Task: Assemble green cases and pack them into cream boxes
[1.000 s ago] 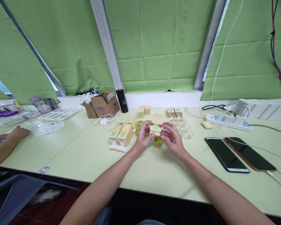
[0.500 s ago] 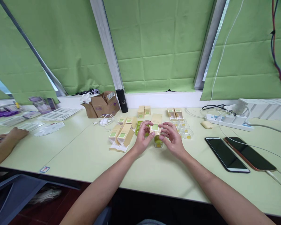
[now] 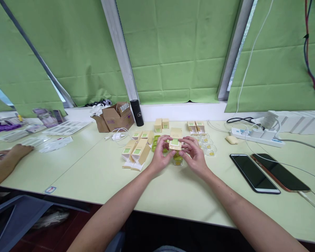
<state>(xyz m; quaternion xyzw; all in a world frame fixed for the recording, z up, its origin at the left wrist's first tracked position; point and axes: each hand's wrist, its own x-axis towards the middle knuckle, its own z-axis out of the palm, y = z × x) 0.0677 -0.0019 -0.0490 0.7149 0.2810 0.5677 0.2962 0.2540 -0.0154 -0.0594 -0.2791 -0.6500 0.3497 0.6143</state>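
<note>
Between my two hands is a small tan cardboard box (image 3: pixel 176 133) with a green square on its front. My left hand (image 3: pixel 161 152) grips its left side, and my right hand (image 3: pixel 193 153) grips its right side. Just below the box, a small clear container with green contents (image 3: pixel 177 160) stands on the table. Green pieces in a tray (image 3: pixel 154 142) show partly behind my left hand. Several tan boxes with open white flaps (image 3: pixel 141 150) lie to the left. Clear round containers with yellow spots (image 3: pixel 209 149) sit to the right, partly hidden by my right hand.
Two tan boxes (image 3: pixel 161 125) stand at the back, and two more (image 3: pixel 196 127) lie right of them. A black bottle (image 3: pixel 137 112) is beside an open carton (image 3: pixel 118 117). Two phones (image 3: pixel 254 173) and a power strip (image 3: pixel 257 136) occupy the right. Another person's hand (image 3: pixel 20 153) rests far left.
The box in my hands has tipped or shifted very slightly, with both hands still on it. The other person's hand at far left has moved a little to the right.
</note>
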